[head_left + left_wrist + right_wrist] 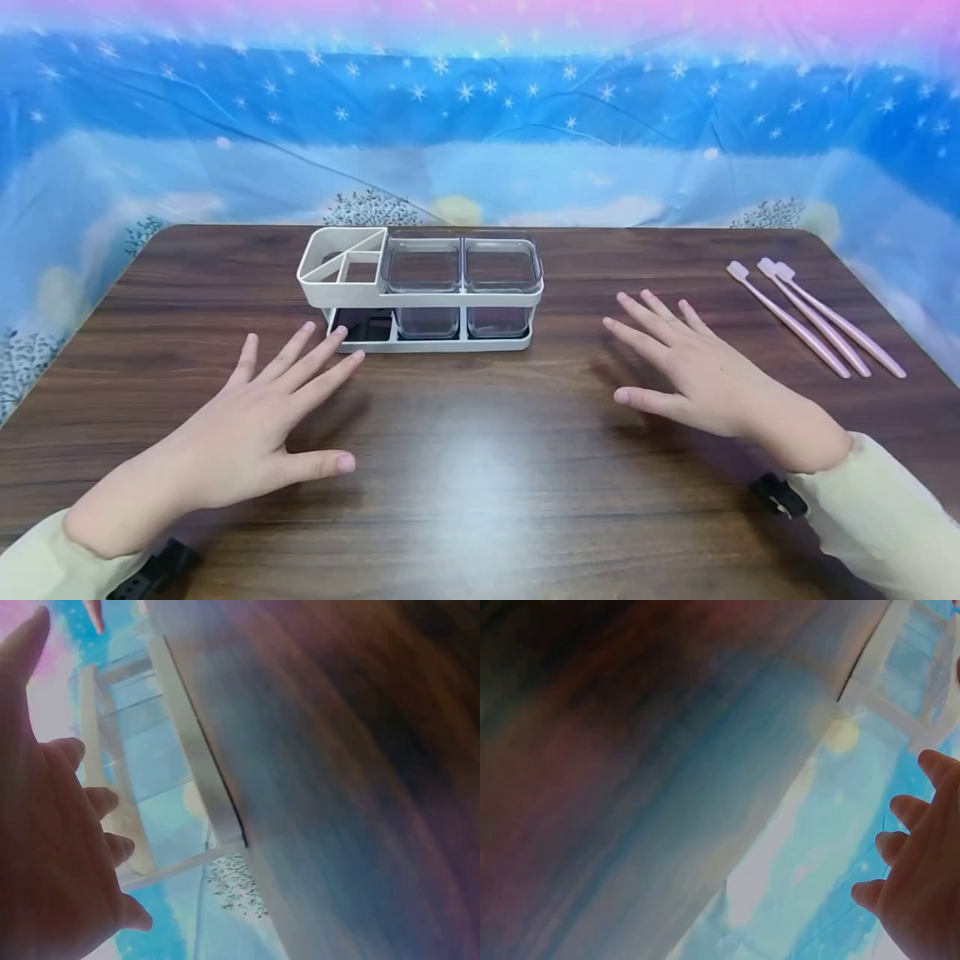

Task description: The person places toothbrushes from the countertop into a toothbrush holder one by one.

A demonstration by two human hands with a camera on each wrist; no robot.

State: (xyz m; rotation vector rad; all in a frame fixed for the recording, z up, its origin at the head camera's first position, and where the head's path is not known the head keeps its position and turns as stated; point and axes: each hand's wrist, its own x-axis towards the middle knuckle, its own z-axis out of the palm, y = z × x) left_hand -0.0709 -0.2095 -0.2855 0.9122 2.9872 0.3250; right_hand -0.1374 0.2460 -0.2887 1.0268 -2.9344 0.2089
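Observation:
A white two-tier toiletry holder [420, 298] stands at the back middle of the table, with divided slots at its upper left. Two clear cups [501, 265] sit side by side in its upper right part. My left hand [251, 425] is spread with straight fingers over the table, its fingertips overlapping the holder's lower left corner in the head view. On the other side my right hand [701, 379] is spread too, holding nothing, between the holder and the toothbrushes. Three pink toothbrushes [817, 321] lie at the far right, heads toward the back.
The brown wooden table [480, 467] has rounded back corners. Right behind it hangs a blue and pink cloth [480, 108] with snowflakes. Black wrist straps [780, 495] show at the cream sleeves [877, 508].

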